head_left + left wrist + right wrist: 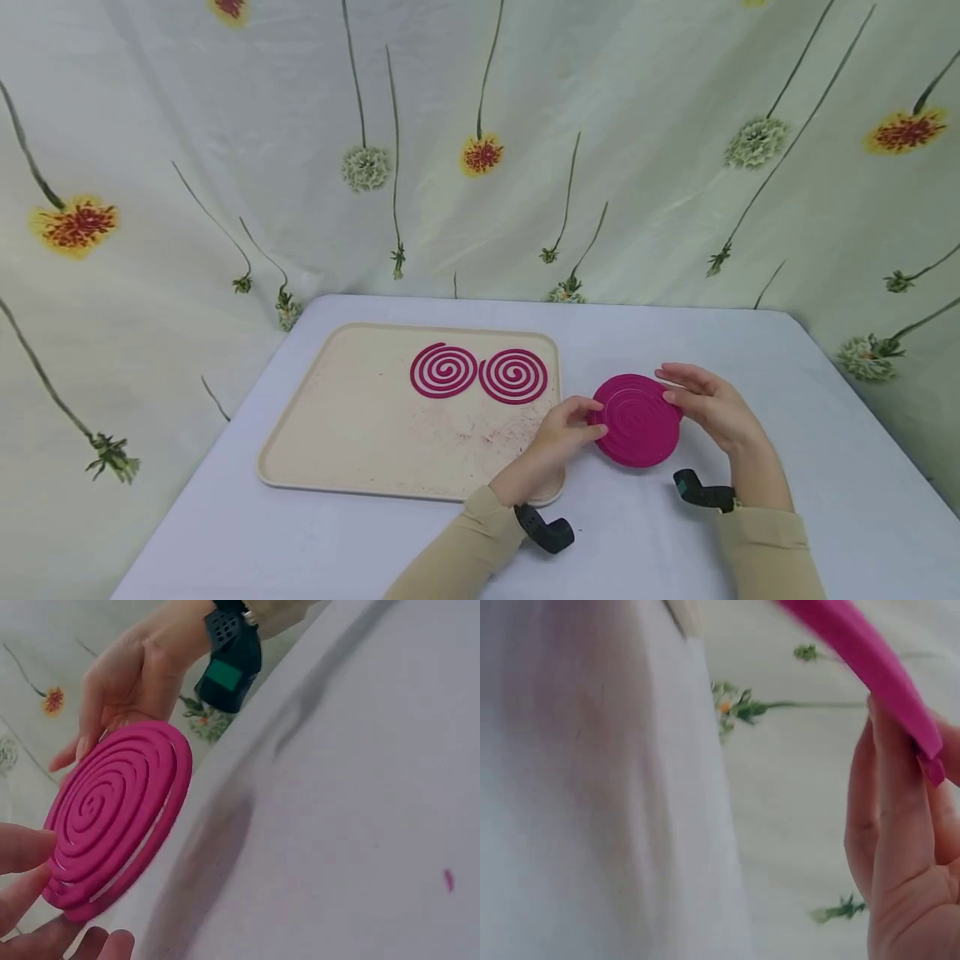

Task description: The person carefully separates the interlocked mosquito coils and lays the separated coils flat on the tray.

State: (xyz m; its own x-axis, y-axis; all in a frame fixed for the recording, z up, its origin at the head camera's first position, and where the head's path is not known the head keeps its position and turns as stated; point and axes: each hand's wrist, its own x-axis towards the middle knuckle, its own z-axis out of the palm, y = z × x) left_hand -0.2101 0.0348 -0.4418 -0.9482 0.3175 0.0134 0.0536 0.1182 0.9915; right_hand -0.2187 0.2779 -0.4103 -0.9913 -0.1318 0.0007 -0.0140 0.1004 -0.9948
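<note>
Head view: pink spiral disc raised just right of the tray. Left hand pinches its tray-side edge; right hand pinches the edge away from the tray. Two thin spirals lie on the tray.
Left wrist: disc tilted above the table.
Right wrist: rim between thumb and fingers.

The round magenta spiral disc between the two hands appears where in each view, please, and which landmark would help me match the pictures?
Head: the round magenta spiral disc is right of centre, between the left hand and the right hand.
Left wrist: the disc is at the left, seen aslant.
Right wrist: only a narrow curved band shows, upper right, cut by the top edge.
Shared landmark: the pale flower-printed cloth backdrop.
</note>
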